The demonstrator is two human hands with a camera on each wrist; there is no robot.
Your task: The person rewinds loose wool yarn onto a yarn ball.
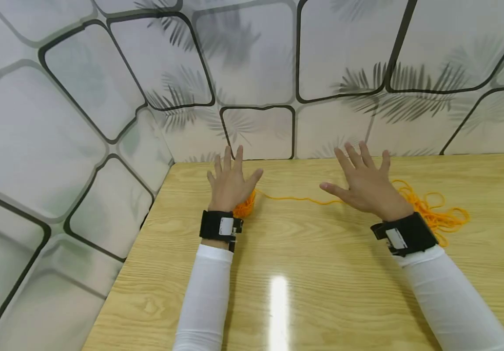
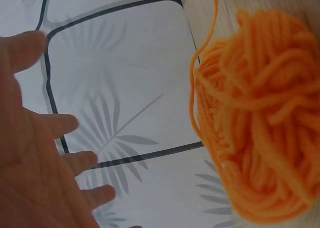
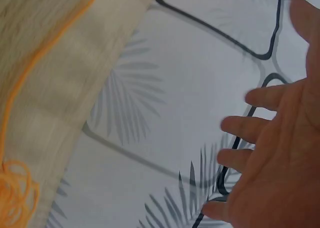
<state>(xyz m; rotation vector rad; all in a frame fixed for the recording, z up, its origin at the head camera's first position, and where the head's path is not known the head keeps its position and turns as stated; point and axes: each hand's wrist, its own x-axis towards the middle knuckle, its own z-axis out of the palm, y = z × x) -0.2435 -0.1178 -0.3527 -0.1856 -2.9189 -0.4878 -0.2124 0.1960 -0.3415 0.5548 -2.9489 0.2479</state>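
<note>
My left hand is held out with its fingers straight and spread, palm turned away from the head camera. Close beneath it lies a ball of orange yarn, partly hidden by the hand in the head view. My right hand is also spread, thumb pointing left, and holds nothing. Beside and partly behind the right wrist sits a loose, tangled heap of the same yarn. A single yarn strand runs across between ball and heap, passing out of sight behind the right hand.
A wood-grain table lies under both arms. Its far and left edges meet a pale wall covering with dark outlines and leaf prints. Black straps circle both wrists. A bright glare streak marks the table's front middle.
</note>
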